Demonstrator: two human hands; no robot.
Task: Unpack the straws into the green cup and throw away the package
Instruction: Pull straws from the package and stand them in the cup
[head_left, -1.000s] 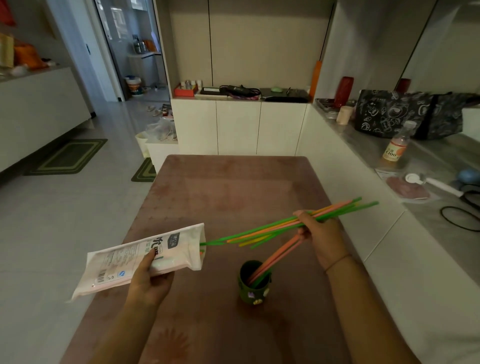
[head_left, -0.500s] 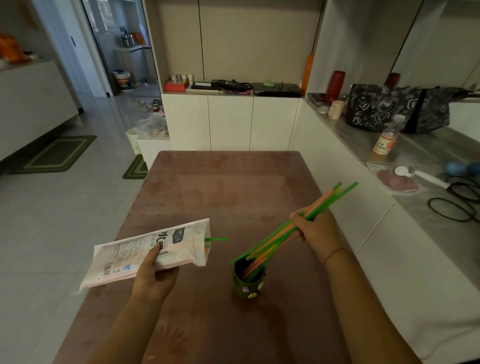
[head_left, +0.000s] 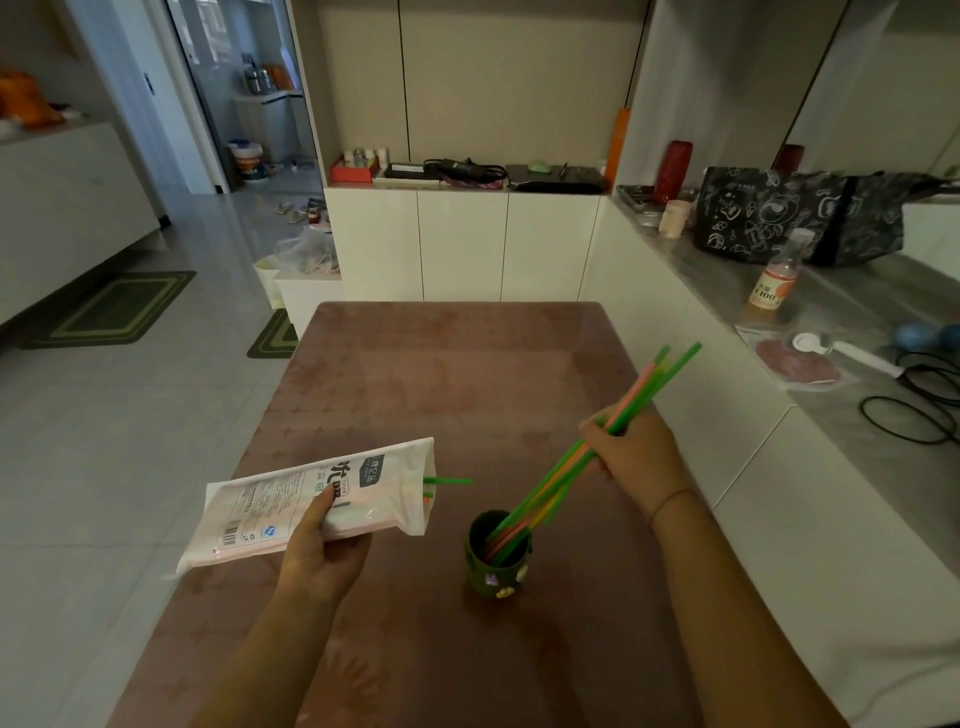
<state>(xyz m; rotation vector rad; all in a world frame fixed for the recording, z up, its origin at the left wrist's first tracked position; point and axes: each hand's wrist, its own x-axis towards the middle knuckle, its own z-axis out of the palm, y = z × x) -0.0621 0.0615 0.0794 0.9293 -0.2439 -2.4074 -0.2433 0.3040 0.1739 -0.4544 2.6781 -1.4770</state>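
Watching now, I've got the right hand (head_left: 636, 460) pinching a bundle of straws (head_left: 563, 470) mid-length, lower ends inside the green cup (head_left: 496, 571), upright in the near half of the bench (head_left: 441, 374). Left hand (head_left: 322, 545) grips the package (head_left: 291, 504), fingers curled round it, over the bench's left edge w/ one green straw (head_left: 451, 481) poking from its open end.
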